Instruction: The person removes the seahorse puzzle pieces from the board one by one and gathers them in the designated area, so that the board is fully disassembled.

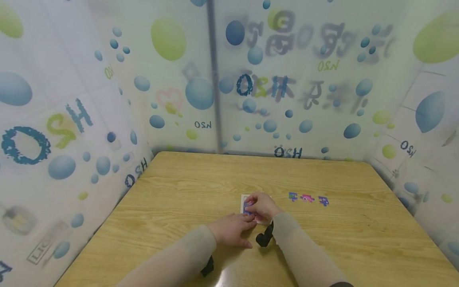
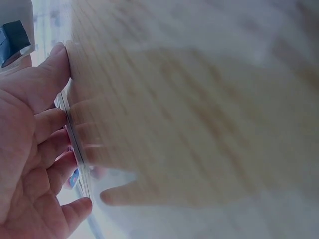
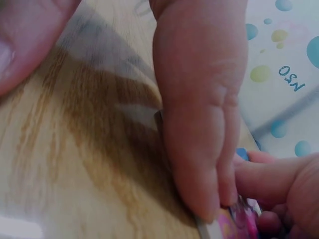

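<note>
- Well, the flat, white-bordered puzzle board with a blue and pink picture (image 1: pixel 242 204) lies on the desk right under the right hand (image 1: pixel 263 207), its far left corner peeking out past the fingertips.
- That right hand is bent over the board with its thumb and fingers curled down onto the blue part; from here I cannot tell whether they pinch a loose piece or merely press on the picture.
- The left hand (image 1: pixel 231 230) lies just to the near left of the right one, fingers stretched out and fingertips touching the board at its near edge, the thumb spread toward the person. It grasps nothing.
- To the right of the right hand, well apart from the left, three loose cardboard-looking pieces sit in a row: a purple jigsaw piece with green on it (image 1: pixel 293 196) nearest the hand, then a pink jigsaw piece with a white eye-like spot (image 1: pixel 307 198), then a violet-blue jigsaw piece (image 1: pixel 323 201) farthest off. None of the three touches another.
- Below each hand, a black wrist-worn fitting (image 1: pixel 265 238) shows beside a pale beige sleeve (image 1: pixel 305 251).
- Under both hands spreads the yellow wood-grained desk (image 1: pixel 193 179), and beyond them hangs a pale wall covering printed with blue and green spots and H2O lettering (image 1: pixel 172 135).
</note>
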The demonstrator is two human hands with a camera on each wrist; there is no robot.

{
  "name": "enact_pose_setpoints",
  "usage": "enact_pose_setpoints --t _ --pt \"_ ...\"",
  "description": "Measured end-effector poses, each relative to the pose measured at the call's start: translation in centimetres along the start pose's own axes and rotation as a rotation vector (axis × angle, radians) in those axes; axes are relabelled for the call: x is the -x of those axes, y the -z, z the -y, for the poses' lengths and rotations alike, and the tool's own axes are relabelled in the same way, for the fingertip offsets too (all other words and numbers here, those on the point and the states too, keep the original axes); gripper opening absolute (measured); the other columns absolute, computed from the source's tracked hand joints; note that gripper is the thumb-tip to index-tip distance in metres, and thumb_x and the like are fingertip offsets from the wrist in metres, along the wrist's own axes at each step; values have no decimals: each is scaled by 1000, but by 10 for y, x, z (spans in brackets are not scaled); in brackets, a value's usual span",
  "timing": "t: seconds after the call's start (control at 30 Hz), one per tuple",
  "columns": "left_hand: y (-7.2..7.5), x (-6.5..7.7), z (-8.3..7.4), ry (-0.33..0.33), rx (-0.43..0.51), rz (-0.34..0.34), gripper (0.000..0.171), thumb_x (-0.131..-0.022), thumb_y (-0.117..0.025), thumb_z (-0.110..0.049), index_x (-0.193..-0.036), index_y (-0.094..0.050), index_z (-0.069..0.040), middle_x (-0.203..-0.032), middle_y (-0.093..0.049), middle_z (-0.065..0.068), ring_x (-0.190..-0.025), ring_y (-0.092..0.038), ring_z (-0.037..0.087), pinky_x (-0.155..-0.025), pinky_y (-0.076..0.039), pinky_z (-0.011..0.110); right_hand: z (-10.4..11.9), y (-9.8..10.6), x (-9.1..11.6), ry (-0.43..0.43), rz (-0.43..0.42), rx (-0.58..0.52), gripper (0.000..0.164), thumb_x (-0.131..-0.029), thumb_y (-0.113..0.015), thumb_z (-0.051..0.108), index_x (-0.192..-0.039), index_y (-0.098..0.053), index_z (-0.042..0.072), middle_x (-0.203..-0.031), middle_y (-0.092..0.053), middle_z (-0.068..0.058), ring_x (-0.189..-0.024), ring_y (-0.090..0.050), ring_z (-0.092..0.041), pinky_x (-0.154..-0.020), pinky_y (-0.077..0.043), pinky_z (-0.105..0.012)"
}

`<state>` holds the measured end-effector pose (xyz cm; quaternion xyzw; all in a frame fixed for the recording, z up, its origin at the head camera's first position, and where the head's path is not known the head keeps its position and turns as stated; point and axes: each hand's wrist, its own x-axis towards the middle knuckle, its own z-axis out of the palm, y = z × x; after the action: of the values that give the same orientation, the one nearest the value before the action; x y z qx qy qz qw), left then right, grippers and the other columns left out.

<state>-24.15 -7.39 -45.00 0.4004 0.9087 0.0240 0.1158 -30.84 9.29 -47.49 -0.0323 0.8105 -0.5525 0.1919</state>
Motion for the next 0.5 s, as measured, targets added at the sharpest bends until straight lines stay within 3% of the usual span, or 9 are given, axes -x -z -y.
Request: enact_pose_setpoints --t 0.27,0.5 --pt "1 1 0 -4 -3 0 75 -90 -58 -55 -147 -39 -11 -155 -30 6 -142 -28 21 -114 -28 40 -2 0 -1 0 -8 -13 18 -87 -69 1 -105 -65 4 -88 -60 -8 -52 -49 -11 -43 -43 -20" --pt "2 1 -1 -10 -7 -8 74 -90 -59 -53 -147 -40 -10 -154 -31 7 -141 -29 23 -114 -28 39 0 0 0 -11 -18 -58 18 -87 -69 3 -104 -66 4 -85 -57 -8 -50 -45 -11 -43 -41 -19"
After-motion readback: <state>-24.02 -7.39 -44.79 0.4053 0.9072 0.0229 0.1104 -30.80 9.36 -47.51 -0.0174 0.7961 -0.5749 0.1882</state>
